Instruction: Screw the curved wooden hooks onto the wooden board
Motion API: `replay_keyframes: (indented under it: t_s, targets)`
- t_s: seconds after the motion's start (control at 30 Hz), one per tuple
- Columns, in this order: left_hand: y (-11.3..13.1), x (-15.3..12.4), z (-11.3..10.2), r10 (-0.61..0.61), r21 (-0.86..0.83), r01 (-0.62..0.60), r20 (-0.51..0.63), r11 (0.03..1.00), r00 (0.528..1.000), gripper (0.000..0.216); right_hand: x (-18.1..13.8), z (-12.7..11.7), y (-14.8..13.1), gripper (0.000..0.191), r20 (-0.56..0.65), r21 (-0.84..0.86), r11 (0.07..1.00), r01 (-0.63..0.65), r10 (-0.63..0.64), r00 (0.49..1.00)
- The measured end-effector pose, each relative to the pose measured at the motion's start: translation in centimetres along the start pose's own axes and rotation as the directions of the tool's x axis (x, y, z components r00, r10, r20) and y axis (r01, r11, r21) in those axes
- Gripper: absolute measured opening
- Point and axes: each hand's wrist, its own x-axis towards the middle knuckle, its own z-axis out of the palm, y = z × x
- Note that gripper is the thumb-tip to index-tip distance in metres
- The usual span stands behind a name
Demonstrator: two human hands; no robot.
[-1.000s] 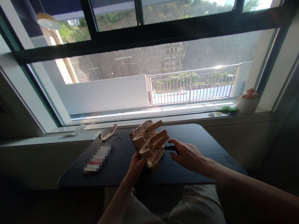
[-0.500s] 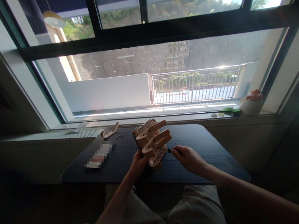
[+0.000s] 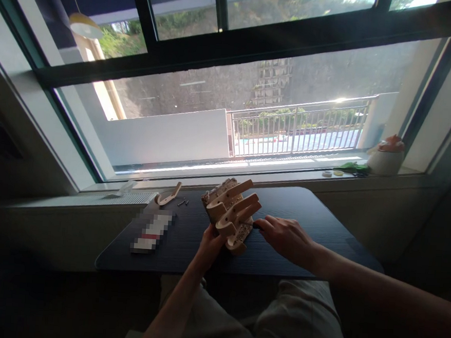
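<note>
My left hand (image 3: 210, 244) is closed around the lower left side of a speckled board (image 3: 221, 191) and holds it tilted above the table. Several curved pale wooden hooks (image 3: 225, 226) sit on the face of this board, with dark holes in some of them. My right hand (image 3: 283, 234) grips the dark handle of a screwdriver (image 3: 257, 224) from the right. Its thin shaft points left at one of the hooks; where the tip meets the wood is too small to make out.
On the dark table (image 3: 303, 210), a loose wooden hook (image 3: 169, 195) lies at the back left beside a few screws (image 3: 183, 202). A blurred-out flat item (image 3: 153, 231) lies nearer. Behind, the windowsill carries a white pot (image 3: 386, 159) and green leaves (image 3: 351, 168).
My right hand has turned around the screwdriver handle, its knuckles now higher. The board stays in my left hand, and the whole view has shifted slightly.
</note>
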Motion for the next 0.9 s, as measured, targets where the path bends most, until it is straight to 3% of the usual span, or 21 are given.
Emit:
replay_keyframes:
  t_s: [0.1,0.2,0.3,0.4,0.47,0.53,0.63,0.77,0.83,0.9]
  targets:
    - [0.2,-0.1,0.0,0.026,0.023,-0.027,0.019,0.999,0.999,0.050,-0.1,1.3,0.3,0.031,0.079,0.339,0.905,-0.256,0.244,0.966]
    - [-0.1,0.0,0.0,0.009,0.018,-0.009,0.007,1.000,1.000,0.049,0.1,1.3,0.6,0.038,0.205,0.440,0.831,-0.340,0.276,0.939]
    - [-0.5,0.1,-0.1,-0.016,-0.007,0.016,-0.015,1.000,1.000,0.049,0.4,0.1,0.3,0.036,0.148,0.315,0.910,-0.269,0.232,0.961]
    - [-0.6,0.1,-0.2,-0.013,-0.020,0.013,-0.024,1.000,1.000,0.047,0.6,-1.0,-0.1,0.037,0.065,0.086,0.991,-0.105,0.099,0.993]
    - [-0.6,0.1,-0.2,-0.020,-0.028,0.019,-0.024,0.999,1.000,0.045,0.7,-1.3,-0.3,0.028,0.057,-0.030,0.999,0.015,-0.013,0.998]
    - [-0.5,0.1,-0.2,-0.022,-0.033,0.021,-0.027,0.999,0.999,0.045,0.7,-0.9,-0.4,0.026,0.053,-0.053,0.997,0.055,-0.052,0.997]
    - [-0.5,0.1,-0.2,-0.020,-0.033,0.019,-0.022,0.999,1.000,0.047,0.5,0.1,-0.2,0.027,0.020,0.162,0.982,-0.093,0.091,0.996]
    - [-0.4,0.1,-0.1,0.009,-0.012,-0.009,0.013,1.000,1.000,0.047,0.6,1.2,0.1,0.035,0.156,0.522,0.777,-0.352,0.319,0.935]
    - [-0.3,0.1,-0.1,0.017,-0.010,-0.017,0.011,1.000,1.000,0.047,0.8,1.0,0.2,0.038,0.206,0.527,0.758,-0.386,0.326,0.923]
    - [-0.3,0.1,-0.1,0.011,-0.024,-0.011,-0.003,1.000,1.000,0.046,1.0,0.4,0.1,0.038,0.191,0.404,0.834,-0.376,0.325,0.926]
